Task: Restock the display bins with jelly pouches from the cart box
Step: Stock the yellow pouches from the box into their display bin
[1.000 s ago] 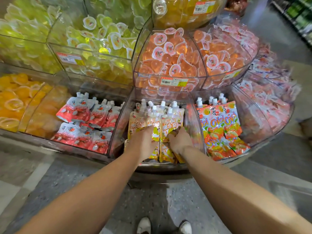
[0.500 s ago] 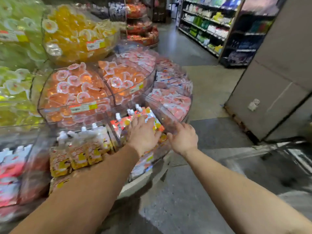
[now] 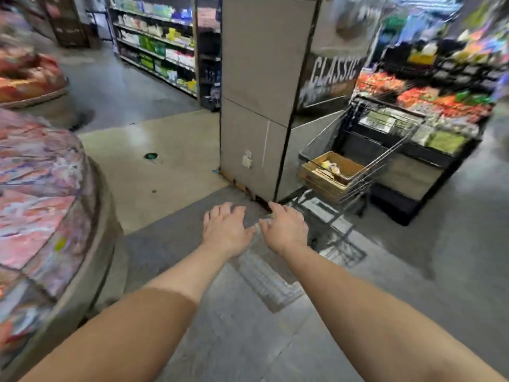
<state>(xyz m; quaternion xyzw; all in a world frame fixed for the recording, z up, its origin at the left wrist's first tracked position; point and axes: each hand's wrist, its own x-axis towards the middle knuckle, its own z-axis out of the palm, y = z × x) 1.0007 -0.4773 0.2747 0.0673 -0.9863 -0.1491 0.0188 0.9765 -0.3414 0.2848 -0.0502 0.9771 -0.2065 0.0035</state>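
Both my arms stretch forward over the grey floor. My left hand (image 3: 224, 228) and my right hand (image 3: 285, 228) hang side by side with relaxed fingers and hold nothing. Ahead to the right stands a wire shopping cart (image 3: 366, 161) with an open cardboard box (image 3: 327, 175) inside it; a few pale pouches lie in the box. The round display stand (image 3: 49, 205) with its bins of pink and red packs is at my left, blurred.
A grey square pillar (image 3: 256, 106) rises just left of the cart. Store shelves (image 3: 159, 45) line the aisle behind it. A low black produce-style display (image 3: 429, 128) stands behind the cart at the right. Open floor lies between my hands and the cart.
My view has swung right, away from the pouch bins toward the cart. Both hands left the pouches in the bin and now hang empty over the floor.
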